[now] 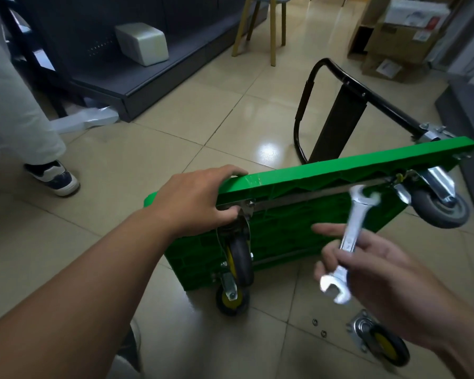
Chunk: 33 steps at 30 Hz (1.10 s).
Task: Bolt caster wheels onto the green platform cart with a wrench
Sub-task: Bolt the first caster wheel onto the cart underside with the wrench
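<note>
one caster (pixel 381 343) loose on the floor (pixel 271 348) nearest me, washers (pixel 315 321) beside it, so that one's left to bolt. right hand (pixel 389 272) clasps the wrench (pixel 349 236) mid-shank, clear of the cart. left hand (pixel 192 201) grips the top edge of the green cart (pixel 340 166), tipped on its side. three mounted casters (pixel 240 258) on the underside; tightness can't tell. roughly three-quarters done.

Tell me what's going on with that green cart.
A person is working on the green platform cart, which is tipped on its edge. The left hand grips its upper edge. The right hand holds a wrench, clear of any bolt. One loose caster and two small metal rings lie on the floor.
</note>
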Available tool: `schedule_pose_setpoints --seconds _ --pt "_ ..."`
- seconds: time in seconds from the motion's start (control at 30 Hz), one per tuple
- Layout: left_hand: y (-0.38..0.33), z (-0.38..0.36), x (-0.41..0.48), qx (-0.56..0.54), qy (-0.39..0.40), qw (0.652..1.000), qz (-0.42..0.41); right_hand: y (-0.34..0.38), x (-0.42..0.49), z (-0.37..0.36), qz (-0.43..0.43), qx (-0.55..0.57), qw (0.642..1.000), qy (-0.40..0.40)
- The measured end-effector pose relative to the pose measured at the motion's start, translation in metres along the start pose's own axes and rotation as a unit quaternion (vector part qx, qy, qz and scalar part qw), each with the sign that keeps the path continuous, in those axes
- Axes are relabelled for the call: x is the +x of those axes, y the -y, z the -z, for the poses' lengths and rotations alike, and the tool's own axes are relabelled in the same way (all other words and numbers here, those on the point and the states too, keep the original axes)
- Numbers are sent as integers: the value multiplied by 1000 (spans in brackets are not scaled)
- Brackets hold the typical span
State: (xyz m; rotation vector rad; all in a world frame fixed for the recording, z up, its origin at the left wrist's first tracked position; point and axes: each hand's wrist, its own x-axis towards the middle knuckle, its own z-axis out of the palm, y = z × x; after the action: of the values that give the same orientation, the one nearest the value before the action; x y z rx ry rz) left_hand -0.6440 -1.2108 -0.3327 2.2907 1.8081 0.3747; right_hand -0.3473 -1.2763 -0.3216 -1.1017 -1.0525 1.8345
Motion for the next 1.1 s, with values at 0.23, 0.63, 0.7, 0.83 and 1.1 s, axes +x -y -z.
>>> schedule_pose_setpoints --seconds 0.23,0.63,0.7,0.83,1.1 --pt "1 -3 0 14 -6 1000 -6 -49 42 9 48 -271 960 -50" --pt "1 -2 3 1 1 1000 11 -70 99 14 285 -567 769 -74" --pt "1 -2 4 2 0 1000 14 -74 105 9 310 -552 770 -77" --pt "-3 -3 2 10 -8 1000 18 -92 119 1 312 -486 812 -91" --pt "-6 -4 0 23 -24 999 12 -134 142 -10 273 -344 890 -121"
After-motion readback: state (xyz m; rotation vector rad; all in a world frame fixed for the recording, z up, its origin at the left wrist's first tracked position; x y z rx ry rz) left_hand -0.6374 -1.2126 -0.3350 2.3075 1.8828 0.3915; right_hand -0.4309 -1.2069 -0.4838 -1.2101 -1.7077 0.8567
